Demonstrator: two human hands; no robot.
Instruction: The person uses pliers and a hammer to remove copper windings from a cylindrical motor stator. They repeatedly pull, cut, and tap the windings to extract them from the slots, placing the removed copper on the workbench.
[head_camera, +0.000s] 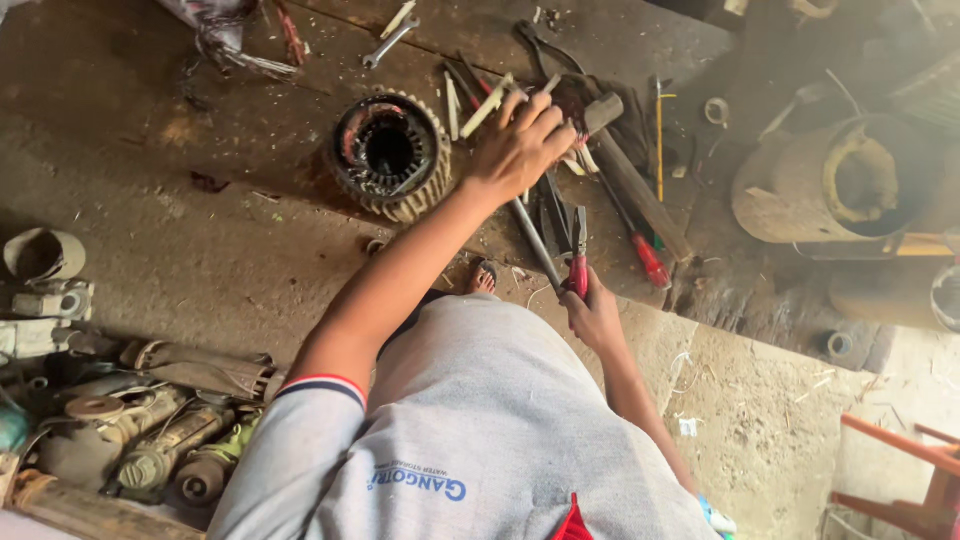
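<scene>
Left hand spread open over tools, just right of stator; right hand gripping red pliers.

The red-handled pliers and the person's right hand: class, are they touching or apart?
Touching. The head view shows the right hand wrapped around the red handles of the pliers, with no gap between them.

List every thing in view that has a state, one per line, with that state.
left hand: stretched out, fingers spread on the tool pile
right hand: closed on the red-handled pliers
red-handled pliers: held upright, jaws shut
motor stator: lying on the board, bore open and empty
hammer: lying flat, not held
red screwdriver: lying flat, not held
spanner: lying flat, apart from the hands
</scene>
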